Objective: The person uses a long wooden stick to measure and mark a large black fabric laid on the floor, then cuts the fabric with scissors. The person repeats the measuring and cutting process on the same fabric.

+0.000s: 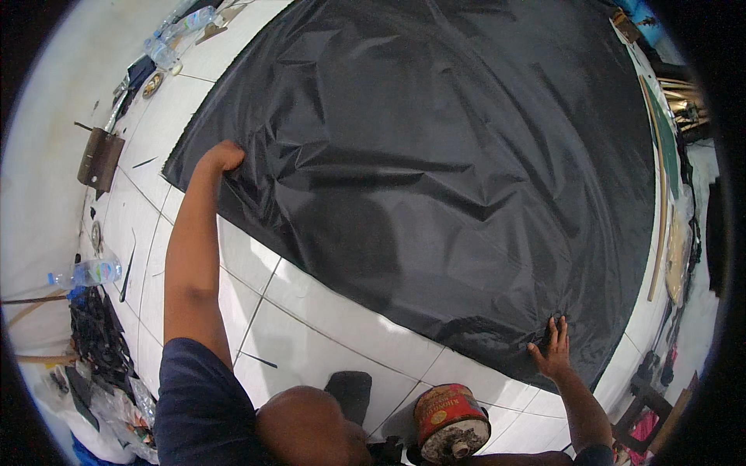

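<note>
Spread over a floor of white square tiles [311, 326] and filling most of the view: a large, wrinkled sheet of thin, slightly shiny black fabric [466, 85]. Slants along its near edge from a corner at middle left down to a corner at lower right; stretches away past the top of the view, making it impossible to tell the long axis. Near the left corner, a bare left hand [229, 157], curled on the fabric beside gathered folds; impossible to tell whether clamped on it, with fingertips hidden. Near the lower right corner, a bare right hand [553, 361], laid palm down with fingers spread, touching the fabric. Both hands well apart. Just off the near edge, between the arms, a round red tin with a stained whitish top [451, 423], bearing printed lettering and a round yellow mark. At far left, a clear plastic bottle with a blue cap [97, 272], lying on its side, any print too small to read.
</note>
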`<state>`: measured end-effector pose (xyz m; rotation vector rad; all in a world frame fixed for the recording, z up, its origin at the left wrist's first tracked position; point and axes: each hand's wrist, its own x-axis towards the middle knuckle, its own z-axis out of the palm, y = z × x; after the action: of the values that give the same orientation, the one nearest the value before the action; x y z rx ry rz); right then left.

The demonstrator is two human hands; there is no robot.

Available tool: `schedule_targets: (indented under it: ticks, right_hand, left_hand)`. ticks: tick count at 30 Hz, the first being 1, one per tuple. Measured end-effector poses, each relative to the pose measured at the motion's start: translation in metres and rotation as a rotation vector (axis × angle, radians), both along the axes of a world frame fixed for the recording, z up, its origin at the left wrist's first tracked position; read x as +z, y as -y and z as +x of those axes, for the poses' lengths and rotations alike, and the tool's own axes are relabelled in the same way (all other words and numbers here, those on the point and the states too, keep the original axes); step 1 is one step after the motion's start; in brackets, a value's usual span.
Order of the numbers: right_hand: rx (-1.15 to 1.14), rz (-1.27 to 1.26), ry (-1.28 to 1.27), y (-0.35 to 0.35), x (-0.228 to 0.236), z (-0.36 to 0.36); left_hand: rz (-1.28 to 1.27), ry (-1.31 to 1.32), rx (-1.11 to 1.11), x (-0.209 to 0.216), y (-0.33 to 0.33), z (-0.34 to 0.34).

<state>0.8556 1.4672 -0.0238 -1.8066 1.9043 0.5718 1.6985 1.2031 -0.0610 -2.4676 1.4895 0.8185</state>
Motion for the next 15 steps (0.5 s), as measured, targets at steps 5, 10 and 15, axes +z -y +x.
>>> schedule_targets:
  ticks: [5,10,15]
  right_hand:
    - [-0.012,-0.046,0.035,-0.005,-0.006,-0.006]
    - [-0.027,-0.06,0.003,-0.012,-0.003,-0.013]
    - [0.024,-0.048,0.057,0.002,-0.023,-0.007]
  left_hand:
    - [-0.757,-0.135,0.296,0.027,-0.026,0.009]
    - [-1.491,0.164,0.491,0.036,-0.081,-0.005]
    - [-1.359,-0.697,0.936,-0.028,-0.125,0.104]
